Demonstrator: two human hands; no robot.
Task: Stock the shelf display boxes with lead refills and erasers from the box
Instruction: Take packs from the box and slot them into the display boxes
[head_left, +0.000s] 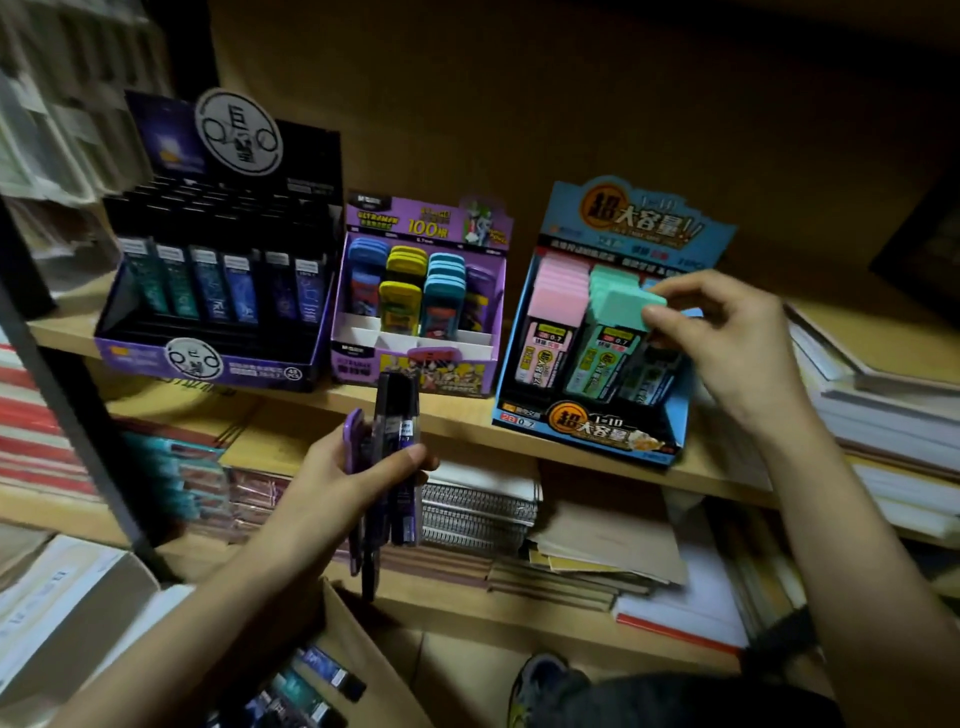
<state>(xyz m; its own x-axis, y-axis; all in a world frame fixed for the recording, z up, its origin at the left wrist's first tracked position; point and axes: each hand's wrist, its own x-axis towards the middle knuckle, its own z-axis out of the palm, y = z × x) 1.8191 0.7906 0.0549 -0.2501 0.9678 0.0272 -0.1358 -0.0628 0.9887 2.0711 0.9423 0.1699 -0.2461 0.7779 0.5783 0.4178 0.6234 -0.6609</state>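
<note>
The right hand (727, 332) pinches a mint-green refill case (626, 306) by its top edge between thumb and fingertips, lowering it into the middle row of the blue display box (587, 431), at about two o'clock in the view. Gripping the cap probably lets the case slide down behind its neighbours, beside the pink row (558, 291).

The left hand (343, 473), near six o'clock, is clenched around a bundle of dark purple lead refill cases (397, 447), held upright as ready stock.

At eleven o'clock the purple display box (415, 312) has empty front slots, and the black display box (218, 291) at ten o'clock looks nearly full.

Below, at seven o'clock, the cardboard box (358, 644) holds more cases (327, 670).
</note>
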